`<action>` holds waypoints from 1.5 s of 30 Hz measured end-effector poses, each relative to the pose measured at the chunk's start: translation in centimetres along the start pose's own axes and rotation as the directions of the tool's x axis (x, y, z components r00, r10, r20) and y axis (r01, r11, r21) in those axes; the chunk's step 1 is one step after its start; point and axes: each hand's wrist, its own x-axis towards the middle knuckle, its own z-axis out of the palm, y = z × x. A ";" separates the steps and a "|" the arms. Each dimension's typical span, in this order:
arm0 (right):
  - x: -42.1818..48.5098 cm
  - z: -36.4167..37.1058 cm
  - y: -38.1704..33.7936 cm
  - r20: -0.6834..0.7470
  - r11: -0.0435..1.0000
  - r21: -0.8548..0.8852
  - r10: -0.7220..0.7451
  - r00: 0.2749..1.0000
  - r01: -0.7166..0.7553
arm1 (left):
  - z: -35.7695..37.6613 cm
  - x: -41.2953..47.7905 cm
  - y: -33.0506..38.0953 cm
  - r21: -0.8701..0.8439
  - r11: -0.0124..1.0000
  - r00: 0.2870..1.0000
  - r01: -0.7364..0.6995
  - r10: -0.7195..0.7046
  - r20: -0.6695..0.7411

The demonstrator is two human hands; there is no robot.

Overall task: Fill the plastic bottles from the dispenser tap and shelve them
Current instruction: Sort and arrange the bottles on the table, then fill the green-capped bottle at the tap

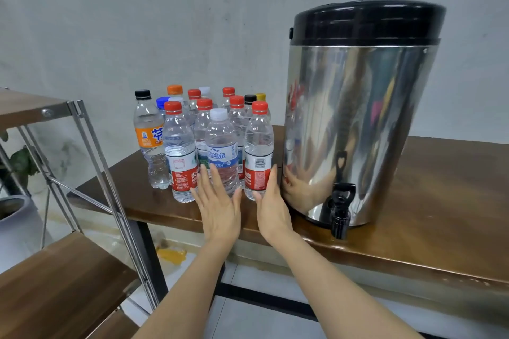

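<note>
Several clear plastic bottles stand capped in a cluster on the brown table [413,223]. At the front stand a white-capped bottle with a blue label [221,146] and a red-capped bottle [259,146]. My left hand [219,206] is flat, fingers straight, just in front of the blue-label bottle. My right hand [271,209] is held edge-on with straight fingers between the red-capped bottle and the steel dispenser [355,118]. The dispenser has a black lid, and its black tap [340,209] overhangs the table's front edge. Neither hand holds anything.
A metal-framed shelf unit with wooden boards [63,278] stands at the left, its upper board [27,107] near bottle height. A white plant pot [16,226] sits on the floor behind it. An orange-labelled bottle [150,135] stands at the cluster's left.
</note>
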 end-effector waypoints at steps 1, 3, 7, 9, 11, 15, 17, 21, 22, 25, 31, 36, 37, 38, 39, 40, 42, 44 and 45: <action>-0.6 -0.4 0.1 0.020 0.999 0.042 -0.026 0.999 0.025 | -0.2 -0.3 0.1 -0.025 1.000 1.000 -0.001 0.001 -0.003; -2.1 -1.4 0.2 0.042 0.993 0.090 -0.083 0.996 0.079 | -0.8 -1.2 0.6 -0.076 0.997 1.000 0.007 -0.008 -0.014; -6.1 -3.3 0.2 0.021 0.984 0.125 -0.131 0.991 0.128 | -2.6 -4.3 2.6 -0.144 0.990 1.000 -0.008 0.006 -0.019; -8.2 -4.4 0.4 -0.005 0.977 0.169 -0.131 0.991 0.130 | -4.1 -6.0 4.2 -0.227 0.973 0.999 -0.035 0.037 0.006; -10.3 -5.9 0.9 -0.035 0.966 0.213 -0.142 0.989 0.146 | -5.5 -7.5 6.1 -0.323 0.945 0.997 -0.055 0.071 0.039; -13.9 -10.2 2.5 -0.144 0.955 0.218 -0.174 0.974 0.203 | -6.9 -10.1 10.4 -0.447 0.882 0.981 -0.152 0.191 0.044; -15.1 -12.8 3.3 -0.216 0.950 0.218 -0.175 0.961 0.223 | -7.1 -11.1 12.7 -0.480 0.849 0.962 -0.221 0.270 0.034; -15.4 -18.2 5.7 -0.369 0.956 0.195 -0.135 0.920 0.219 | -6.1 -12.3 17.9 -0.510 0.784 0.904 -0.354 0.426 0.026; -15.1 -19.4 6.6 -0.394 0.962 0.193 -0.104 0.913 0.193 | -5.6 -12.4 19.2 -0.512 0.772 0.887 -0.376 0.460 0.041; -13.5 -22.8 9.9 -0.442 0.978 0.180 -0.013 0.897 0.103 | -3.5 -12.2 22.9 -0.489 0.757 0.825 -0.433 0.552 0.123; -8.2 -27.4 16.3 -0.426 0.994 0.111 0.064 0.902 -0.018 | 3.3 -10.1 28.2 -0.323 0.837 0.756 -0.441 0.540 0.369; -3.3 -29.3 20.4 -0.368 0.993 0.093 0.105 0.924 -0.076 | 8.9 -8.4 31.2 -0.194 0.907 0.738 -0.373 0.417 0.530; -2.2 -29.5 21.1 -0.351 0.993 0.086 0.106 0.930 -0.081 | 9.9 -8.1 31.7 -0.175 0.917 0.736 -0.360 0.394 0.550; -1.2 -29.7 21.8 -0.333 0.993 0.080 0.106 0.937 -0.084 | 10.9 -7.8 32.2 -0.155 0.925 0.733 -0.348 0.371 0.570; -0.1 -29.9 22.5 -0.317 0.994 0.077 0.101 0.943 -0.081 | 11.9 -7.6 32.7 -0.132 0.933 0.732 -0.333 0.345 0.588; 0.9 -30.0 23.2 -0.303 0.994 0.075 0.097 0.948 -0.078 | 12.8 -7.4 33.1 -0.110 0.943 0.732 -0.315 0.315 0.604; 2.7 -30.2 24.2 -0.283 0.994 0.082 0.098 0.954 -0.078 | 14.5 -6.8 33.6 -0.067 0.960 0.745 -0.273 0.255 0.617; 4.3 -30.2 24.9 -0.263 0.990 0.106 0.118 0.958 -0.093 | 15.7 -6.4 33.7 -0.012 0.976 0.769 -0.216 0.178 0.614; 5.2 -30.2 25.2 -0.252 0.988 0.120 0.123 0.960 -0.095 | 16.1 -6.3 33.8 0.019 0.982 0.781 -0.188 0.137 0.609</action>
